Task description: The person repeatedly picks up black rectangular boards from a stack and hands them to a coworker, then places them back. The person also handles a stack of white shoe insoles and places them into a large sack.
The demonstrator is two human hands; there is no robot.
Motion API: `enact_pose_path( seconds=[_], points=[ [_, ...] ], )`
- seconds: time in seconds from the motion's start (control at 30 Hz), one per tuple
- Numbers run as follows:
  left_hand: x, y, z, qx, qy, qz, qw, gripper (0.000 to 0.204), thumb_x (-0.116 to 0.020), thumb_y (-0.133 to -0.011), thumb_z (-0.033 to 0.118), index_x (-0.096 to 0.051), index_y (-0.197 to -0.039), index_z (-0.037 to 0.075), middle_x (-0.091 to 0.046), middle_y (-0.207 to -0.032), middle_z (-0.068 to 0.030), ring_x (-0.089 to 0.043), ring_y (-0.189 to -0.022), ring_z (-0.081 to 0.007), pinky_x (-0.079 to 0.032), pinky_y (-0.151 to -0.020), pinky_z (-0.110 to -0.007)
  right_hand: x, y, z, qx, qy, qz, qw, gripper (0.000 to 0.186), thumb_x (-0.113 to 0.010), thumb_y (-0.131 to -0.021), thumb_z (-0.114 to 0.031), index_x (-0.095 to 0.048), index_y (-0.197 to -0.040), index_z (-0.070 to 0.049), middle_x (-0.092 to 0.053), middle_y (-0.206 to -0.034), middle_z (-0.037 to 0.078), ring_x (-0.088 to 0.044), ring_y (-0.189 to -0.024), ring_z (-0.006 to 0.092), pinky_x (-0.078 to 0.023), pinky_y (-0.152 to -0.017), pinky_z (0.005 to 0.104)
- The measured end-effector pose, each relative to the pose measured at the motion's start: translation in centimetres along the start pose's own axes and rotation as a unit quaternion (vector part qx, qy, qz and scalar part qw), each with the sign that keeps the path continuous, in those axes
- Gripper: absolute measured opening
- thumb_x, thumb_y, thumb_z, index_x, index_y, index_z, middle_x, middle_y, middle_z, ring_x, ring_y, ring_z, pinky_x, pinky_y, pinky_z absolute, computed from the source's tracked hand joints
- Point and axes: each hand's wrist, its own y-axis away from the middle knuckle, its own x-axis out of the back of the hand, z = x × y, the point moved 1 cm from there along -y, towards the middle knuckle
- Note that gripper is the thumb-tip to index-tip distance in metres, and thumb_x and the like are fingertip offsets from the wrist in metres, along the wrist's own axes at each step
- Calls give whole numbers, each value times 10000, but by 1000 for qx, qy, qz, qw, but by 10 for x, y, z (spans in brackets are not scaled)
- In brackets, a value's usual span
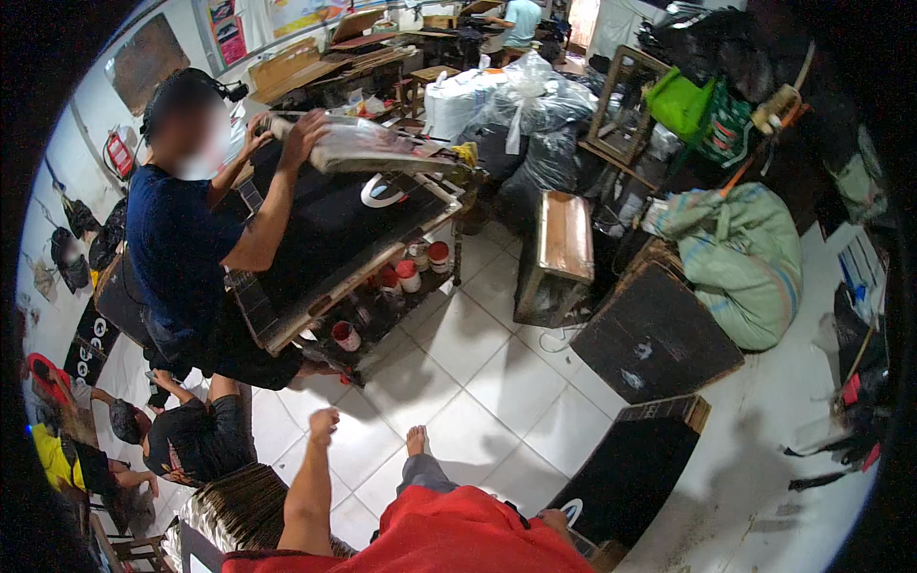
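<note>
Left hand (324, 426): fingers folded into a fist, over the white tile floor (458, 368).
Right hand (556, 523): beside the red shirt (458, 535), close to the black board; I cannot tell what its fingers do (mostly hidden).
Black board (635, 468): lower right, a white curved mark (573, 511) at its near end.
Stack (241, 501): left of the left forearm.
Table (320, 229): co-worker (177, 253) alongside, hands at a frame's (382, 162) edge.

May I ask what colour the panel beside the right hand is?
The panel is mostly black; head view.
</note>
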Motion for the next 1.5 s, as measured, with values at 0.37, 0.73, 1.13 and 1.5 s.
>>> enact_pose_path(
  seconds=[0.37, 0.73, 1.13, 1.5],
  points=[
    [144, -182, 159, -30, 236, 306, 922, 197, -635, -664, 51, -591, -820, -62, -563, -764, -70, -532, -681, -195, -434, -608, -340, 277, -274, -315, -32, -491, 47, 869, 110, -619, -757, -146, -620, -782, -38, -590, -686, 24, -535, -612, 110, -438, -531, 263],
    [153, -106, 248, -146, 297, 142, 933, 126, -644, -775, 78, -526, -729, 74, -462, -605, 33, -379, -491, -73, -288, -462, -226, 461, -491, -582, 151, -919, -158, 328, 240, -695, -762, -182, -578, -949, -88, -587, -1000, 52, -538, -977, 220, -416, -915, 386],
    [112, 40, 223, -185, 138, 232, 945, 263, -650, -802, 168, -582, -1014, 29, -581, -793, 18, -494, -654, -79, -380, -572, -218, 455, -335, -448, 166, -913, 11, 372, 171, -602, -635, 28, -556, -786, -38, -549, -722, 30, -524, -649, 156, -419, -690, 277],
    [-48, 134, 309, -447, -174, -21, 877, 420, -696, -770, 208, -544, -1086, -24, -595, -939, -99, -556, -872, -164, -444, -792, -280, 321, 55, -256, 175, -930, 150, 286, 331, -591, -553, 70, -583, -869, -24, -609, -757, 46, -574, -608, 171, -484, -597, 295]
  ],
)
